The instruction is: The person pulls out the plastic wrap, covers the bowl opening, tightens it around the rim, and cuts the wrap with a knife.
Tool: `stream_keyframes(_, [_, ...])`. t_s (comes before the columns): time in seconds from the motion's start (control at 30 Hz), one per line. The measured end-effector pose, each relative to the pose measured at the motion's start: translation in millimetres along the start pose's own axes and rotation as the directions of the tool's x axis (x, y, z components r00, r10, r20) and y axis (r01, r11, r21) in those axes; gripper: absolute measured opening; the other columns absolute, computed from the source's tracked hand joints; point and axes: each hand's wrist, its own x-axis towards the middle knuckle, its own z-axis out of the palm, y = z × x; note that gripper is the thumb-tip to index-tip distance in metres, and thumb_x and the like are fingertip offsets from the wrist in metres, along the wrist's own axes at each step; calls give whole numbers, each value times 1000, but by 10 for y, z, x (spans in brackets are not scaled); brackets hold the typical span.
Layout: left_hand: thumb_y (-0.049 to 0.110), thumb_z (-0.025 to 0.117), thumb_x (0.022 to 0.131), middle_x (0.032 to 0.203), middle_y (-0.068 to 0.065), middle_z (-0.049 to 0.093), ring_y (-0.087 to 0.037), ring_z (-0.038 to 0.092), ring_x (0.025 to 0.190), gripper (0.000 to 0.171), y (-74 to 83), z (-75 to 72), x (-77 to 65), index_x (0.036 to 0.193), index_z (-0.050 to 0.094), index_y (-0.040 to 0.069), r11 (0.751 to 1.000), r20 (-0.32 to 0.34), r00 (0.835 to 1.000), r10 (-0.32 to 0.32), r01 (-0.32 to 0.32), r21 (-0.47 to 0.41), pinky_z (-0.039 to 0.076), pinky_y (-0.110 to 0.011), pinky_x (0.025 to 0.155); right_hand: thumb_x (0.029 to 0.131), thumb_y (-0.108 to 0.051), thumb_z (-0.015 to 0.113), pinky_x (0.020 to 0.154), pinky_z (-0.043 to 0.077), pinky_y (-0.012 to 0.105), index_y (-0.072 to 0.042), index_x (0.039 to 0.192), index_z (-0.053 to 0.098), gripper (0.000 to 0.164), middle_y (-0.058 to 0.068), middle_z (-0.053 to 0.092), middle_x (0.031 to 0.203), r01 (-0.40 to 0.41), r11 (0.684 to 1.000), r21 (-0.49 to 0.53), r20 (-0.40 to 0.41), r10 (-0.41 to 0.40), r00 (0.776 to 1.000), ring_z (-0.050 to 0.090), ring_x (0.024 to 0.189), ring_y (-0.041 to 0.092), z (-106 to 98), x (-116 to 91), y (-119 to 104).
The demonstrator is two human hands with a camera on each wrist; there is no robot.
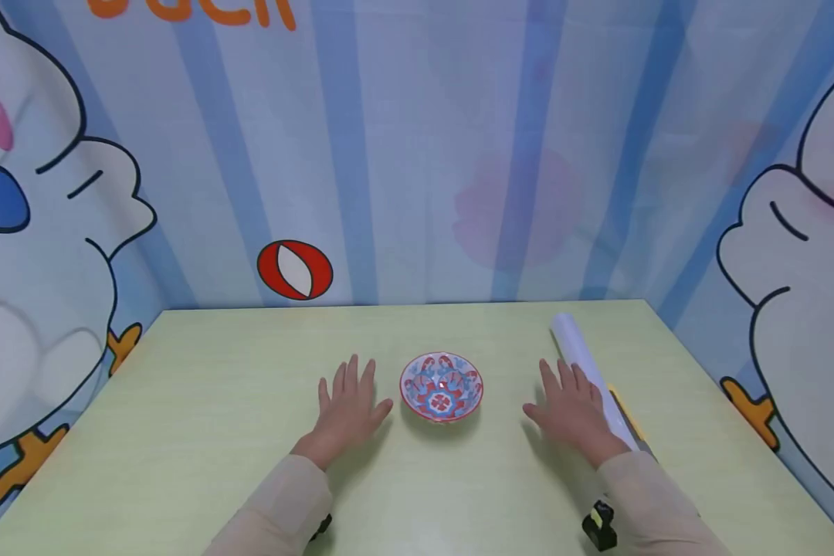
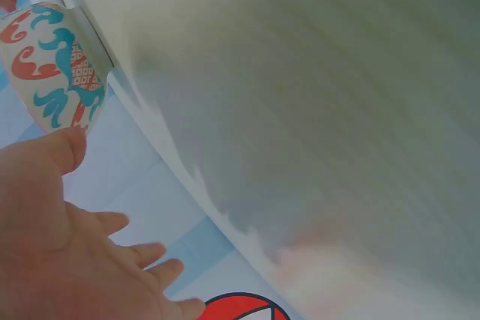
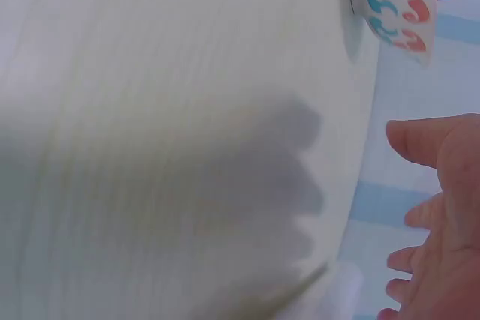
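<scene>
From my remote seat, nearest to me are two pale sleeves coming in from the bottom edge, each with a small dark wrist camera strapped under it. I take the patterned bowl (image 1: pixel 441 386) as my landmark: it stands upright on the pale green worktop (image 1: pixel 181 401), near the middle, its inside painted in red and blue.

Just left of the bowl lies my left hand (image 1: pixel 350 405), palm down on the worktop, fingers straight and slightly fanned, thumb pointing toward the bowl but not touching it. The left wrist view shows the same: spread fingers and the bowl's outer wall (image 2: pixel 56 65) just beyond the thumb, with a gap between.

Right of the bowl, a little further off than the left, lies my right hand (image 1: pixel 571 409), also flat and holding nothing, fingers spread. The right wrist view shows the thumb and fingertips extended, with the bowl (image 3: pixel 397 5) apart from them.

Just right of that hand, on the side away from the bowl, a white roll (image 1: pixel 591 371) lies on the worktop, running diagonally from beside the wrist toward the far edge. I cannot tell whether the hand touches it. A thin yellow strip (image 1: pixel 625 417) shows along its right side.

Beyond the bowl, behind the worktop's far edge, hangs a blue striped cartoon backdrop (image 1: pixel 417 154) with a red and white ball (image 1: pixel 295 269) printed on it, to the bowl's far left.
</scene>
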Motion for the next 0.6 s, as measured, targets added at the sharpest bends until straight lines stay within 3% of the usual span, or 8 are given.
stream_keyframes(0.13, [37,53,90,146,-20,27,-38,22,135,63,-16,-24,-3,140,34,4,1000,-37,999,30,-30,-4,14,-60,109,84,-39,60,97,24,65,6,139,26,79,34,23,140,-68,998,-18,6,68,998,22,124,53,-147,-56,134])
stream_keyframes(0.33, [34,53,90,140,-17,37,-35,29,131,53,-45,-59,18,134,43,6,998,-16,999,42,-43,-42,14,-61,108,82,-35,65,75,42,54,13,135,26,81,38,30,126,-155,988,24,104,152,983,36,103,49,-328,-139,316])
stream_keyframes(0.43, [34,52,90,140,-16,39,-35,30,131,52,-68,-66,30,133,45,6,997,5,999,48,-48,-53,16,-61,107,82,-31,65,66,44,47,14,133,27,78,37,33,119,-192,981,38,138,185,973,39,94,43,-352,-162,383])
stream_keyframes(0.6, [34,53,90,139,-16,41,-34,32,131,51,-113,-88,16,132,46,6,997,13,998,55,-54,-51,18,-60,107,83,-20,60,59,44,43,8,134,27,68,36,43,110,-172,985,16,137,168,976,49,83,39,-384,-155,443])
